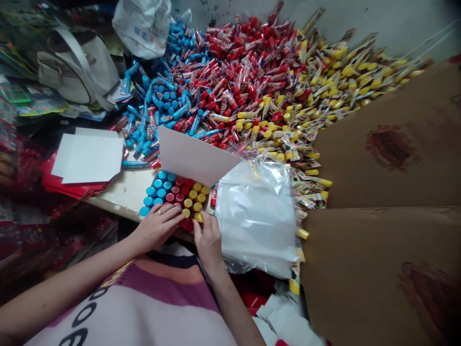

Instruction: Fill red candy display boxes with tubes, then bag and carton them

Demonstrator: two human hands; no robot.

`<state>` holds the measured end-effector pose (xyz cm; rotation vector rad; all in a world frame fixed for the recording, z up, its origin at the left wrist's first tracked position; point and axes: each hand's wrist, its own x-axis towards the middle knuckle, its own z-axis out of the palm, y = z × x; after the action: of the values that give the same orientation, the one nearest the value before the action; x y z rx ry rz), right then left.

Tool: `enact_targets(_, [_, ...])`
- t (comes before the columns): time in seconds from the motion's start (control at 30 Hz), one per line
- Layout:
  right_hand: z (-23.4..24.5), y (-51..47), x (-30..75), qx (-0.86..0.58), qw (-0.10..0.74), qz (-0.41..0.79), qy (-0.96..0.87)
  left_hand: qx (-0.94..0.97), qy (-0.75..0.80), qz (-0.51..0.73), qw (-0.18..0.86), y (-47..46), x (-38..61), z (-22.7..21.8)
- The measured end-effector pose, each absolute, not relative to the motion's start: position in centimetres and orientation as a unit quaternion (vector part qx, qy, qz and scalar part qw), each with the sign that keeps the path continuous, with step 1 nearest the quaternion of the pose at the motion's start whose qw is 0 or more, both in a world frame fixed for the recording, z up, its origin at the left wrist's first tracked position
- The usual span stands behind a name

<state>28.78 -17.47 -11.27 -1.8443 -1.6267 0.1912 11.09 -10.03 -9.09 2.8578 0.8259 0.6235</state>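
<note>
Your right hand (208, 235) pinches a yellow cap (198, 217) between its fingers; your left hand (158, 225) overlies the front row, grip indeterminable. At 12 o'clock, capped tubes (179, 197) stand in blue, red and yellow blocks, apparently near complete. Beyond, toward 1 o'clock, many loose tubes (248, 72) remain unset.

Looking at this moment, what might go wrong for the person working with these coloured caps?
The left hand and right hand are at the near edge of the colour-grouped caps; a bump might disturb the grouping.

In the loose pile, colours mingle where they meet, so a wrong colour could be picked.

The clear plastic bags lie close beside the right hand and might be brushed aside.
</note>
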Motion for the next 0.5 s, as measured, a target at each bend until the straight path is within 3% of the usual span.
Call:
enact_targets(0.27, [-11.2, -17.2, 28.0, -0.715, 0.242, 0.089, -0.650, 0.939, 0.277, 0.194, 0.069, -10.1, 11.1, -9.2])
enact_targets(0.4, [-12.2, -17.4, 27.7, -0.717, 0.268, 0.088, -0.637, 0.932, 0.285, 0.215, 0.067, -10.4, 11.2, -9.7])
enact_targets(0.5, [-12.7, -17.7, 28.3, -0.708, 0.323, 0.119, -0.617, 0.916, 0.283, 0.256, 0.127, -10.4, 10.6, -8.9])
